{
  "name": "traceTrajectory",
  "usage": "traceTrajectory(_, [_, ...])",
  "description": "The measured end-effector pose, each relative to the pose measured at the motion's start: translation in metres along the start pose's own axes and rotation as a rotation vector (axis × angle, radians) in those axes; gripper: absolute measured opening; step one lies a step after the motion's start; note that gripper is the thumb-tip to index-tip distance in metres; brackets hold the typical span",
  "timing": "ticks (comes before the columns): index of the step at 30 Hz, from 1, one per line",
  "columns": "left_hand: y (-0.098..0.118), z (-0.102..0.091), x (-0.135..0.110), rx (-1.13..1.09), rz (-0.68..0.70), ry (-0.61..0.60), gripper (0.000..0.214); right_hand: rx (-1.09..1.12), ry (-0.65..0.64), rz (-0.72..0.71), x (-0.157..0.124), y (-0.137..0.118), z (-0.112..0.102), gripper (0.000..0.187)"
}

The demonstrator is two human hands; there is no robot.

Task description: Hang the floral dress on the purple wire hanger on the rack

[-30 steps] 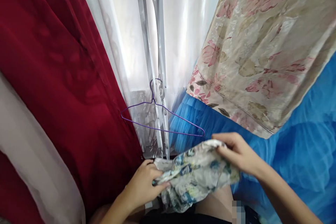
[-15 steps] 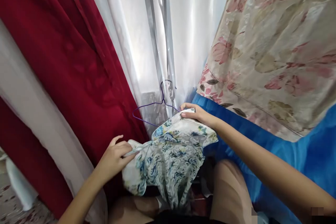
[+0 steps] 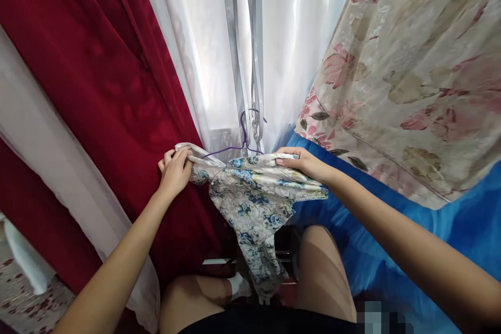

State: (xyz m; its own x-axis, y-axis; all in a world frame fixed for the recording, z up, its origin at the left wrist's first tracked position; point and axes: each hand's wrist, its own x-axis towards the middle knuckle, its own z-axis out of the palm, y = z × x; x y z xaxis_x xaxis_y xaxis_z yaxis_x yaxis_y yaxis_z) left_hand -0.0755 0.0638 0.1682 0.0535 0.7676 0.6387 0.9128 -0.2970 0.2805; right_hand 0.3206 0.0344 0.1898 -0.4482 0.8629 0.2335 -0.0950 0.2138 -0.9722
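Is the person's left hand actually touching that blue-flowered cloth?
Touching. The head view shows the left hand closed around one end of the blue-flowered cloth, fingers wrapped over its edge.

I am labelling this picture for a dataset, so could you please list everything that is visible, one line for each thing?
floral garment: one, white with blue flowers, centre, spread between both hands
wire hanger: one, purple, at the window frame, arms partly hidden by the garment
window frame: one, grey, top centre
sheer curtain: two panels, white, either side of the frame
red curtain: one, dark red, left
flowered cloth: one, beige with pink flowers, upper right
net fabric: one, blue, lower right
left hand: one, grip shut on the garment's left end
right hand: one, grip shut on the garment's right end
legs: two, bare, bottom centre
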Motion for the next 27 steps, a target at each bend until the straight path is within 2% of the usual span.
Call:
traceTrajectory(2, [0.014, -0.003, 0.005, -0.186, 0.045, -0.003, 0.026, 0.09, -0.017, 0.093, 0.001, 0.004, -0.002, 0.027])
traceTrajectory(6, [0.032, 0.005, 0.009, -0.654, 0.077, -0.169, 0.026, 0.163, -0.006, 0.292, -0.006, 0.015, -0.008, 0.038])
traceTrajectory(8, [0.032, 0.011, 0.008, -0.738, 0.012, -0.098, 0.026, 0.172, 0.051, 0.279, -0.018, 0.022, -0.015, 0.04])
traceTrajectory(11, [0.025, 0.016, 0.001, -0.805, -0.178, 0.138, 0.022, 0.194, 0.141, 0.181, -0.049, 0.034, -0.028, 0.044])
traceTrajectory(13, [0.024, 0.012, -0.008, -0.843, -0.26, 0.147, 0.025, 0.205, 0.16, 0.184, -0.072, 0.041, -0.033, 0.048])
traceTrajectory(15, [0.028, 0.003, -0.018, -0.814, -0.216, 0.066, 0.032, 0.229, 0.191, 0.226, -0.094, 0.042, -0.032, 0.055])
traceTrajectory(18, [0.045, -0.015, -0.028, -0.658, -0.056, -0.017, 0.032, 0.299, 0.344, 0.205, -0.119, 0.032, -0.015, 0.065])
traceTrajectory(21, [0.063, -0.032, -0.032, -0.555, 0.001, -0.057, 0.033, 0.311, 0.498, 0.097, -0.133, 0.011, 0.009, 0.051])
traceTrajectory(24, [0.077, -0.045, -0.033, -0.467, 0.047, -0.053, 0.033, 0.29, 0.596, 0.053, -0.133, -0.007, 0.025, 0.033])
traceTrajectory(27, [0.09, -0.054, -0.034, -0.352, 0.087, -0.064, 0.03, 0.317, 0.695, -0.023, -0.114, -0.02, 0.026, 0.033])
